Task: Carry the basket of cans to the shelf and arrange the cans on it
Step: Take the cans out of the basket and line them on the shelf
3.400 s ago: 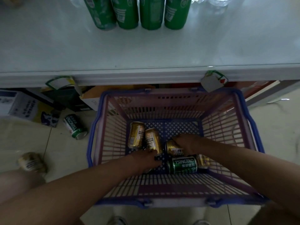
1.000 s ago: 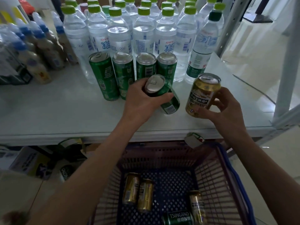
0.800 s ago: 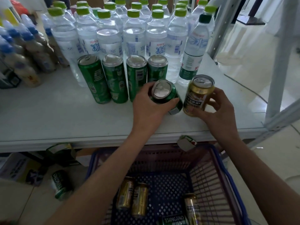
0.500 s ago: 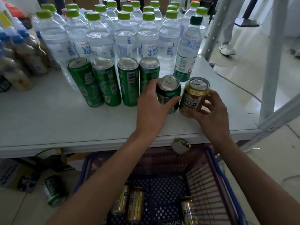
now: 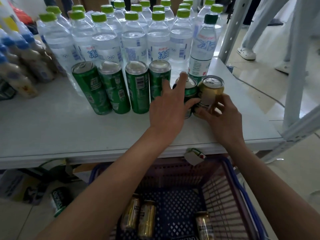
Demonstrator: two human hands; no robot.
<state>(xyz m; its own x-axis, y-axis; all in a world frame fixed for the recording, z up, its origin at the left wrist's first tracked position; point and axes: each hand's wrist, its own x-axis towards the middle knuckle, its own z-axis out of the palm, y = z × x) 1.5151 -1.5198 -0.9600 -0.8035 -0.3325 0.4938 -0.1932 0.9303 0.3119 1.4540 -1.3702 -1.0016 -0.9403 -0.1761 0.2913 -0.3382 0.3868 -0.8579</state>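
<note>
On the white shelf (image 5: 69, 132) a short green can (image 5: 190, 89) stands upright, just right of a row of tall green cans (image 5: 114, 87). My left hand (image 5: 169, 108) rests against it with straightened, spread fingers, the thumb touching its front. A gold can (image 5: 212, 87) stands touching the green one on its right, and my right hand (image 5: 223, 118) grips its lower half. Below the shelf edge sits the blue and purple basket (image 5: 239, 184), with gold cans (image 5: 147, 217) lying in it.
Rows of water bottles (image 5: 131, 37) fill the shelf behind the cans, with blue-capped bottles (image 5: 20, 66) at the left. A grey shelf post (image 5: 297, 58) rises at the right. A green can (image 5: 58, 200) lies on the floor under the shelf. Another person's feet (image 5: 245, 52) are far right.
Both hands lifted a can each from the basket and set them upright on the shelf beside the tall cans. My left fingers have loosened from the green can.
</note>
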